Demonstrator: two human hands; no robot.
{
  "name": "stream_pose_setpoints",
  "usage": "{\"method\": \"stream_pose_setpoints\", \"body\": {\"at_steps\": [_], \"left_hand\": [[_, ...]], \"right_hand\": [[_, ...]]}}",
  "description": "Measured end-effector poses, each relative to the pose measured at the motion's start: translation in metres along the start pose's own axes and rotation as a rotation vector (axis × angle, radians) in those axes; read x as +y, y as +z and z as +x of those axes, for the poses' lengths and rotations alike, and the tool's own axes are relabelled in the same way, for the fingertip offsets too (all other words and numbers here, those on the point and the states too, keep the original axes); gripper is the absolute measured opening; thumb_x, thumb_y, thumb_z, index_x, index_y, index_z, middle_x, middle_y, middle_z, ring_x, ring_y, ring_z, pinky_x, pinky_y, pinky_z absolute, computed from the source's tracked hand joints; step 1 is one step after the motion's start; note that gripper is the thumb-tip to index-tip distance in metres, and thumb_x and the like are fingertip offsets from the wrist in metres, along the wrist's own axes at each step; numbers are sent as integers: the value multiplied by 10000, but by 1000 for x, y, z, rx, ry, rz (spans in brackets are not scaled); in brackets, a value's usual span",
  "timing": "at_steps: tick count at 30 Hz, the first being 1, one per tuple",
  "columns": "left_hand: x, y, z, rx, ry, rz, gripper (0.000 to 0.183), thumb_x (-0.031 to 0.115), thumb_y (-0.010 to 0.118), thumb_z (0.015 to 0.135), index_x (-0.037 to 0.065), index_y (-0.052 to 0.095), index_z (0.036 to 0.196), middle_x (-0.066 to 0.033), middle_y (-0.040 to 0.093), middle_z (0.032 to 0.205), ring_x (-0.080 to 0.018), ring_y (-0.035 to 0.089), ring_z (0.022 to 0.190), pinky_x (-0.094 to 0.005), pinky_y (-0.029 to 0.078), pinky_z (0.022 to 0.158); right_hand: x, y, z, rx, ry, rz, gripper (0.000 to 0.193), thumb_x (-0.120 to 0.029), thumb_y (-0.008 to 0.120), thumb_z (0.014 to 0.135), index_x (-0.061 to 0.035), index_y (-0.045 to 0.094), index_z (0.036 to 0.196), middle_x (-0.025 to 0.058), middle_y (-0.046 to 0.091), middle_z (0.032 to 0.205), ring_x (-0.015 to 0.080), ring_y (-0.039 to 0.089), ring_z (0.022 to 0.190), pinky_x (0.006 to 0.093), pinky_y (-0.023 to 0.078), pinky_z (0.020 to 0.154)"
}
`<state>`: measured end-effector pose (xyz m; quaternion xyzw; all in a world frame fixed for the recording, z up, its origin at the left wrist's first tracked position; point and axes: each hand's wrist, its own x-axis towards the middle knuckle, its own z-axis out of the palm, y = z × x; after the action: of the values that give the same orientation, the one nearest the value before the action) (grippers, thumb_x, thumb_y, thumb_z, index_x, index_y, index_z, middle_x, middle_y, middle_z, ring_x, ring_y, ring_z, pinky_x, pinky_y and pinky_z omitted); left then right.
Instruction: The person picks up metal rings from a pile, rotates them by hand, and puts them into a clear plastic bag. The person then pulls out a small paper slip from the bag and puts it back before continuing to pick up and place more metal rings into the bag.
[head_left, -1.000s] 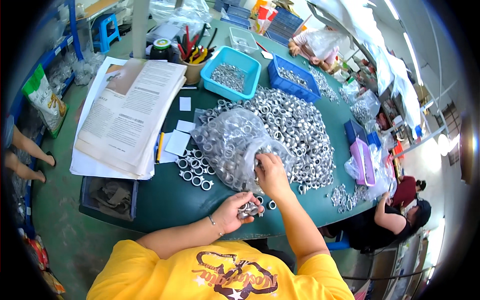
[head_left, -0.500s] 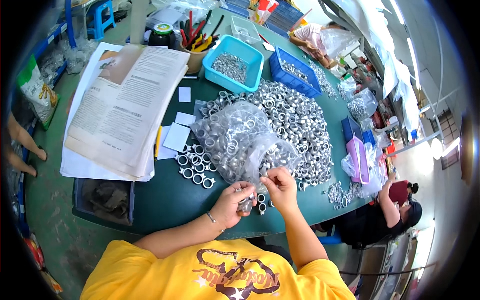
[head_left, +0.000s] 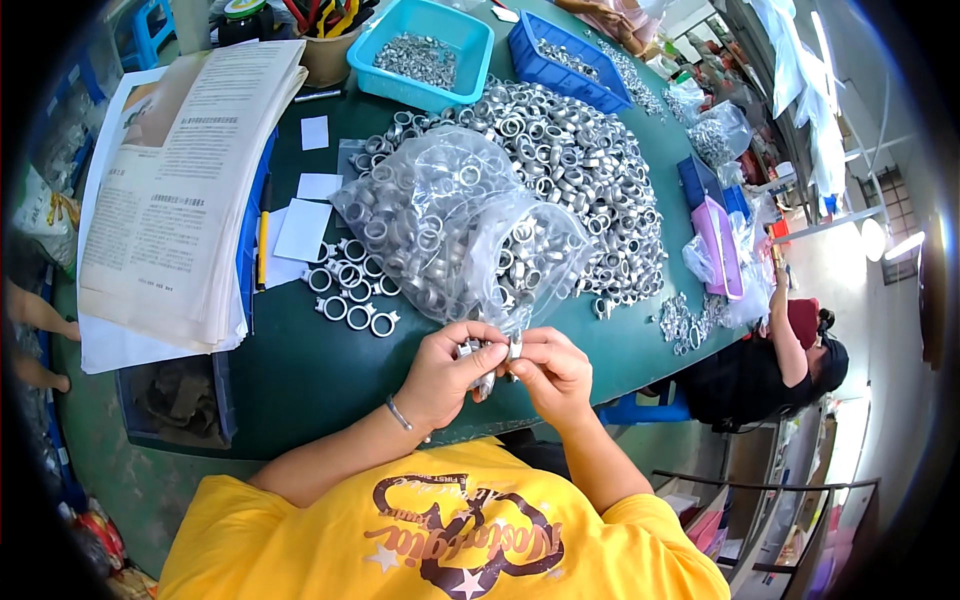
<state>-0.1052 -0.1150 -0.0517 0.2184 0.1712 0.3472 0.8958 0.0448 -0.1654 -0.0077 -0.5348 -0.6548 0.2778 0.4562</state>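
My left hand (head_left: 440,378) is closed around several small silver metal rings (head_left: 484,382), which show between its thumb and fingers. Close against it, my right hand (head_left: 556,378) pinches one metal ring (head_left: 515,347) between thumb and fingers. Just beyond both hands lies a clear plastic bag (head_left: 400,215) filled with such rings, its mouth turned toward me. Behind and to the right of the bag spreads a big pile of loose metal rings (head_left: 620,215). A small group of rings with side lugs (head_left: 357,290) lies left of the bag.
On the green table (head_left: 300,390) stand a turquoise basin (head_left: 470,75) and a blue crate (head_left: 525,50), both holding small metal parts. Open printed pages (head_left: 170,220) lie at left, near white cards (head_left: 302,230) and a yellow pen (head_left: 263,248). A person in black (head_left: 745,385) sits at right.
My hands have come together, and the right one now holds a ring beside the left hand's rings. The view has shifted, so the table's things appear further left and higher.
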Motion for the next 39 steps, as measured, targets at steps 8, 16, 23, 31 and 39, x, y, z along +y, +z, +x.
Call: {"method": "stream_pose_setpoints", "body": {"at_steps": [8,16,23,31,39], "left_hand": [[-2,1,0,-11,15,77,84,18,597,810,9,582,892,-63,571,872,-122,554,735,-217,445,647],[-2,1,0,-14,6,90,81,16,603,804,10,585,883,-55,567,861,-127,549,726,-224,443,653],[-2,2,0,-12,2,128,69,20,598,807,16,586,874,-52,566,856,-122,549,724,-216,435,629],[-3,1,0,8,-21,135,65,52,595,817,20,573,869,-64,571,839,-121,557,707,-207,429,565],[13,8,0,78,-262,-101,278,292,436,912,32,534,925,-96,594,805,-179,600,646,-265,482,447]], "right_hand": [[-6,2,-1,77,-142,-208,183,9,683,703,-1,639,881,117,611,934,229,606,802,285,483,697],[-3,0,0,86,-181,-251,187,28,678,691,1,637,871,126,611,966,238,607,796,286,478,708],[-1,0,-1,65,-136,-220,171,33,664,708,2,621,871,133,612,988,244,609,825,290,473,723],[1,1,-9,36,85,52,135,31,608,770,19,585,902,145,600,1008,211,591,859,283,466,738],[3,3,-12,65,168,426,116,19,546,832,27,565,946,143,574,1069,186,574,883,288,458,780]]}}
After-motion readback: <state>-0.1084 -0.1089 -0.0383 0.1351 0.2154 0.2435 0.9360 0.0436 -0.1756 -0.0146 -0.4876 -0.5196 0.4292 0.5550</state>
